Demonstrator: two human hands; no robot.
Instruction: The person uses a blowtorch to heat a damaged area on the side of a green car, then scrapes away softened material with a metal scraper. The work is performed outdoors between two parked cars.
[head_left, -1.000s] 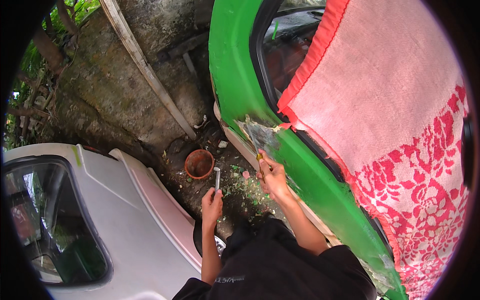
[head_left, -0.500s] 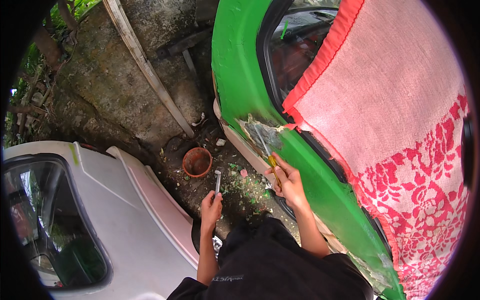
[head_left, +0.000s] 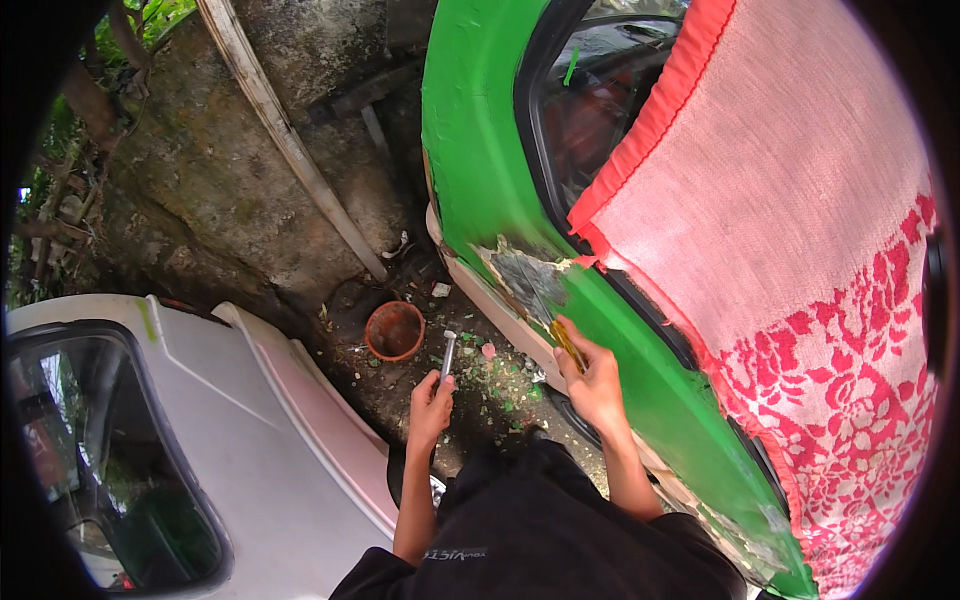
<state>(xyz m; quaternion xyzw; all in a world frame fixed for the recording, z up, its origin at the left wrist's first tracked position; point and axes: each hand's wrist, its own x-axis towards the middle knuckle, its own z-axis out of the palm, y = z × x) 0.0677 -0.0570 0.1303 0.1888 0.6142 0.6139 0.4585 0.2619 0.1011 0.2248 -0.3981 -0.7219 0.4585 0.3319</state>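
wearing a lettered shirt (head_left: 590,535), someone clasps metal tool (head_left: 448,353) in left fingers (head_left: 444,390), screwdriver (head_left: 561,338) in right fingers (head_left: 583,341).

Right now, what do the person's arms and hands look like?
The left hand and right hand are both bare, and so are the forearms. The black shirt has loose short sleeves and small pale lettering on the front.

Left hand (head_left: 431,408) and right hand (head_left: 595,385) extend forward, apart, both with fingers (head_left: 425,389) curled.
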